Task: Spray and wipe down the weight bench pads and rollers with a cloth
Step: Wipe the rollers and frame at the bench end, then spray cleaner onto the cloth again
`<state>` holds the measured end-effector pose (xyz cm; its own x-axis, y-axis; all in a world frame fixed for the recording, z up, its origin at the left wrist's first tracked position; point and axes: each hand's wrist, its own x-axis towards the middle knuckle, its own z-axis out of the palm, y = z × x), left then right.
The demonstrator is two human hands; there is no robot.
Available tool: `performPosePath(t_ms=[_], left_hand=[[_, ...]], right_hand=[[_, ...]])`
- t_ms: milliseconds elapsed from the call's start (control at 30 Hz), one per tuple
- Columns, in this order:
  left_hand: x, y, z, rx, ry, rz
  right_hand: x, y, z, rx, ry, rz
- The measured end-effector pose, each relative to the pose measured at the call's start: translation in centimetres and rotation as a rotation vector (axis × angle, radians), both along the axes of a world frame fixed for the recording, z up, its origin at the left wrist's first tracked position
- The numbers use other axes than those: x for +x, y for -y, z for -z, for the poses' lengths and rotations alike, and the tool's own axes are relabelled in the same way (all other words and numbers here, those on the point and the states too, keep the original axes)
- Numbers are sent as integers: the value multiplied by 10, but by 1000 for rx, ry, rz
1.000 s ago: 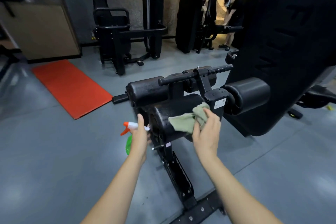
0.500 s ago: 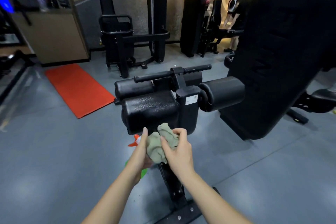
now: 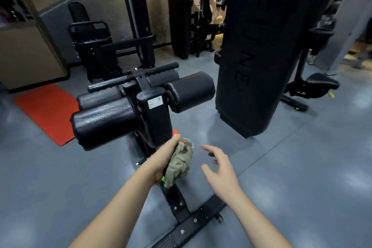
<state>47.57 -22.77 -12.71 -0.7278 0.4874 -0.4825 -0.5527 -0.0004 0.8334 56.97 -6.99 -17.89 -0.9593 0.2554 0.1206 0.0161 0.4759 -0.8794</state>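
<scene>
Gym floor (image 3: 60,187) under both hands. Your left hand (image 3: 161,160) grips cloth (image 3: 180,164) and bottle (image 3: 175,132) together; right hand (image 3: 221,169) empty, fingers spread, beside them. Overloaded grip: bottle may slip.

1. The left forearm (image 3: 120,203) is bare along its whole visible length, from the bottom edge of the view up to the wrist.
2. It is long and slim, and tapers to a narrow wrist.
3. The right forearm (image 3: 255,215) is bare too, with the same slim, tapering shape.
4. Both forearms look broadest at the bottom edge, where the wide lens stretches them.
5. The left hand (image 3: 161,159) is bare; its back and thumb side show as one smooth surface.
6. The right hand (image 3: 221,169) is bare, with slender fingers (image 3: 207,148) and a short thumb (image 3: 207,169).
7. The fingertips are blurred, so the nails cannot be made out.
</scene>
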Motion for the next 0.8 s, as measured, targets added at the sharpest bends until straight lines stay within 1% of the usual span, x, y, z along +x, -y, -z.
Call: performPosePath(t_ms=[100, 133, 167, 233, 267, 300, 333, 367, 500, 533, 567, 600, 633, 667, 700, 733, 800], left_hand=[[-2, -31, -25, -14, -38, 130], [-3, -42, -33, -22, -48, 208], [-3, -53, -39, -39, -52, 294], [-3, -71, -45, -64, -70, 441], [-5, -80, -45, -63, -87, 493], [-8, -86, -47, -66, -98, 521], [-13, -92, -49, -65, -104, 540], [-20, -97, -52, -68, -109, 549], [-53, -105, -57, -145, -170, 597], [-63, -107, -57, -140, -191, 547], [-75, -108, -56, -109, -209, 435], [-85, -110, -56, -64, -209, 272], [-96, -112, -56, -46, -205, 93], [-109, -112, -55, -79, -227, -38], [-119, -111, -52, -155, -285, -119], [-126, -110, -52, -244, -366, -163], [-138, -104, -49, -338, -553, -246]], right_hand=[[4, -31, 13, 285, 162, -84], [0, -34, 14, 317, 168, -97], [-7, -37, 13, 301, 137, -79], [-23, -42, 10, 108, 65, 49], [-32, -46, 7, 50, 80, 128], [-38, -48, 2, 63, 72, 192], [-42, -50, -6, 125, 67, 247], [-46, -52, -12, 155, 55, 261], [-63, -65, -26, 87, 96, 326], [-67, -70, -24, 14, 112, 364], [-70, -76, -23, -83, 118, 396], [-75, -81, -22, -164, 144, 408], [-80, -86, -20, -200, 165, 375], [-87, -90, -20, -205, 194, 317], [-94, -91, -21, -204, 210, 251], [-102, -93, -23, -187, 219, 197], [-117, -94, -26, -182, 227, 134]])
